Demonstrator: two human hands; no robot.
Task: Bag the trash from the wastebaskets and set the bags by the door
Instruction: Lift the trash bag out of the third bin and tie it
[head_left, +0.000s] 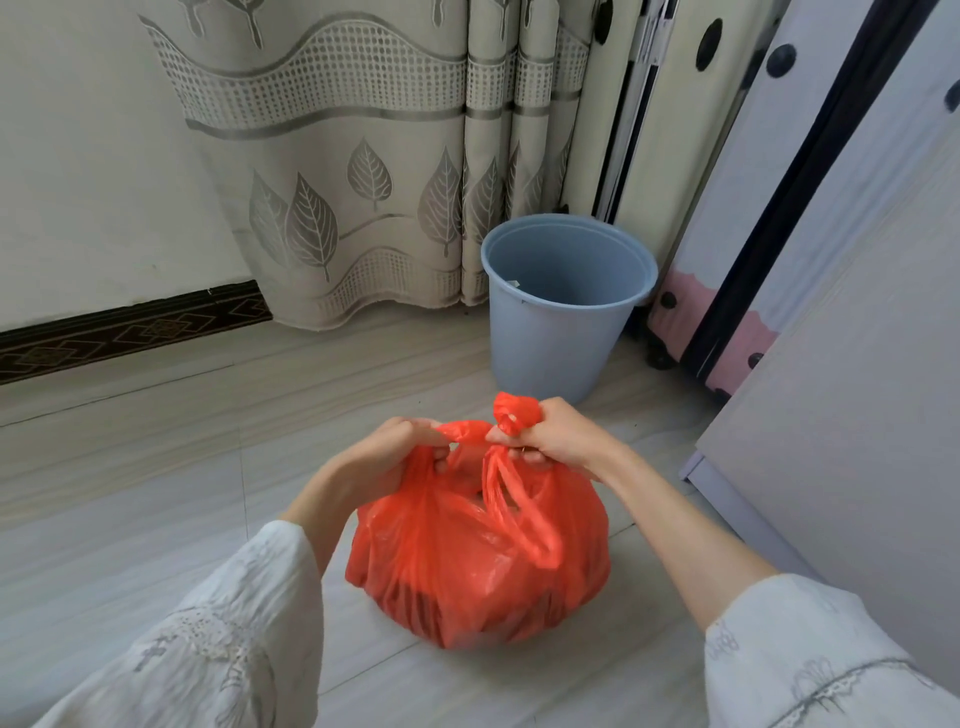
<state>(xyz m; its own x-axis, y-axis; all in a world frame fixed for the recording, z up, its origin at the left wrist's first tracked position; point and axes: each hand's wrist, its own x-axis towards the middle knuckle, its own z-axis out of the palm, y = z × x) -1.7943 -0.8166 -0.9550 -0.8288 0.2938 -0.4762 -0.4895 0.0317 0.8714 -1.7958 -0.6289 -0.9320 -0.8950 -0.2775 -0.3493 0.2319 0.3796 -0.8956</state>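
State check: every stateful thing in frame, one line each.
Red plastic trash bag: full, on the floor, handles pulled together at the top.
Blue plastic wastebasket: upright, unlined, nearly empty.
Left hand: grips one bag handle.
Right hand: grips the other handle.
Patterned beige curtain: hanging down to the floor.

Soft even daylight, faint shadows, no glare; sharp focus; wide-angle bending at edges.

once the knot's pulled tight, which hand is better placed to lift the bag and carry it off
Probably the right hand. It grips the bunched top of the red bag where the handles gather, above the bag's middle. The left hand only holds one handle out to the side, so lifting from there would likely tip the bag.
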